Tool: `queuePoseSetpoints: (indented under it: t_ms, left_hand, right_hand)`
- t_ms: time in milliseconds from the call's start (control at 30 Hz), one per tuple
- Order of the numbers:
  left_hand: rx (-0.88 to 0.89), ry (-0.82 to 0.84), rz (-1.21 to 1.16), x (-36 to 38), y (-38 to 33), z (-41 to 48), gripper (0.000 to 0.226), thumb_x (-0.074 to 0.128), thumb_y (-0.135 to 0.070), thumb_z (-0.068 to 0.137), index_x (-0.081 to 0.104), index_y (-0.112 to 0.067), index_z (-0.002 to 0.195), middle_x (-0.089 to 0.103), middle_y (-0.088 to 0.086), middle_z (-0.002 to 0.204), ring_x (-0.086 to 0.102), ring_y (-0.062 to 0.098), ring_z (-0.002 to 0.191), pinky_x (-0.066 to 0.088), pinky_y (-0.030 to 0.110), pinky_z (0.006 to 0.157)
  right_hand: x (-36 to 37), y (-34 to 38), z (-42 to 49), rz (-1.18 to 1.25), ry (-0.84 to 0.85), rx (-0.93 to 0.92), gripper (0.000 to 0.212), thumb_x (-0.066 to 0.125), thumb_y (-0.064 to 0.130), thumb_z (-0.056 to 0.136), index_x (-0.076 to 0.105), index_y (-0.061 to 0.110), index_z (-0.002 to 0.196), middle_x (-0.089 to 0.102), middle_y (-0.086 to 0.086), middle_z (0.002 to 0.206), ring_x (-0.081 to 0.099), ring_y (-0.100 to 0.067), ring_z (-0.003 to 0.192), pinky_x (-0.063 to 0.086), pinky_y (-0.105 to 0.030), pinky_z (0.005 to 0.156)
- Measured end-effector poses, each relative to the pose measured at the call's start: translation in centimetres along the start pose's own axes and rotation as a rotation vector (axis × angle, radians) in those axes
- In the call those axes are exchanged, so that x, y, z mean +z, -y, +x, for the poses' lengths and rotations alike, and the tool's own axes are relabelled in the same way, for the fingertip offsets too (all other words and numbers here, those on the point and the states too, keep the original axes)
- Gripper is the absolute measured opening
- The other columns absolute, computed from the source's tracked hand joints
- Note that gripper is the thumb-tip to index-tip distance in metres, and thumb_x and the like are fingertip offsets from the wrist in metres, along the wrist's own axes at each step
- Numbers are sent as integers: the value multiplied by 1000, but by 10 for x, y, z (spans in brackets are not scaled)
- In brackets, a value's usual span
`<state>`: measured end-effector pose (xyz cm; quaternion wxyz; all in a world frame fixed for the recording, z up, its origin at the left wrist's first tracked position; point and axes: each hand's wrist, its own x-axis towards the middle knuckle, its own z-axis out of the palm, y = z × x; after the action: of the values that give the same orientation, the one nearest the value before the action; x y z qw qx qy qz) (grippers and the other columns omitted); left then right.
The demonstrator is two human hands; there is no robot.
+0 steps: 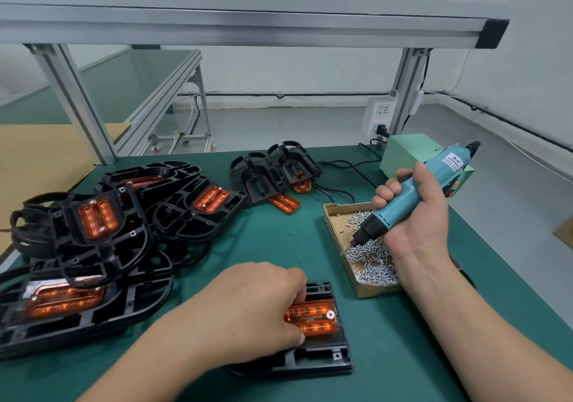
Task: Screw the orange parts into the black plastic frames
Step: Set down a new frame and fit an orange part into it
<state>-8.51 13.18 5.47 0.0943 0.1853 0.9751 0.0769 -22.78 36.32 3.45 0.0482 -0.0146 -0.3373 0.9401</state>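
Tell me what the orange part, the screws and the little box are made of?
Orange part: looks like see-through plastic with a glossy finish; light glows through it and ribs show inside. Screws: metal, probably steel; they are silvery and glint. Box: brown cardboard, dull, with rough cut edges.

Left hand [260, 302], lower centre, lies palm down, curled fingers pinching an orange part [313, 318]. Right hand [415, 215], centre right, is raised, gripping a screwdriver [434, 169].
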Motion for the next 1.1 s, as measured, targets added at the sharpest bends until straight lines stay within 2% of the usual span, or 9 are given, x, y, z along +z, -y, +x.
queuePoseSetpoints:
  t_ms: [300,433,533,600,733,800,900,1033,1100]
  left_hand:
    - [5,-20,-75,3,6,0,48,66,-71,81,56,-44,119,53,-18,77,49,0,71,32,25,57]
    - [34,-65,-111,2,7,2,41,65,-64,89,54,-49,125,52,-20,71,49,-1,69,30,21,57]
    - [86,-83,-111,4,2,4,40,65,-59,91,53,-52,129,53,-23,70,52,4,76,32,18,60]
    - [106,-78,-96,7,-1,5,41,64,-59,91,53,-53,130,58,-22,77,57,5,87,37,21,65]
    - [104,-71,-86,11,1,6,28,64,-55,92,61,-46,119,68,-18,91,62,5,90,47,28,72]
    - [95,-67,-75,11,3,6,26,64,-52,92,62,-46,117,70,-18,94,62,4,91,44,26,70]
    - [76,-63,-54,12,3,7,27,64,-51,90,63,-46,117,68,-20,90,61,4,90,37,21,65]
    - [47,-47,-35,14,0,9,26,66,-52,89,62,-47,115,51,-23,69,50,4,78,32,19,60]
    - [34,-43,-30,13,-2,8,25,66,-52,89,62,-47,114,58,-21,75,53,5,79,35,25,61]
  right_hand:
    - [2,2,-2,10,-15,3,24,70,34,99,62,15,88,51,0,72,50,-13,62,48,-25,58]
    - [2,3,-1,22,-11,4,24,71,34,99,62,15,88,50,1,72,50,-13,62,47,-25,58]
    - [1,2,-1,21,-2,-1,24,70,34,99,62,15,88,50,1,71,50,-13,62,47,-25,58]
    - [0,2,0,16,6,0,24,70,34,99,62,15,88,50,1,71,50,-13,62,47,-25,58]
    - [-1,1,1,13,17,1,24,70,35,99,63,15,87,50,1,71,49,-13,62,47,-25,57]
    - [-1,2,1,18,21,0,24,70,34,99,63,15,86,50,0,71,50,-13,62,46,-25,57]
    - [0,2,1,24,23,1,24,70,34,99,64,15,86,50,0,71,49,-13,62,46,-25,58]
    - [0,2,0,28,21,3,24,70,34,99,64,15,86,50,0,71,49,-13,62,46,-25,58]
    - [1,2,0,29,20,4,24,70,34,99,64,15,86,50,0,71,49,-13,62,46,-26,58]
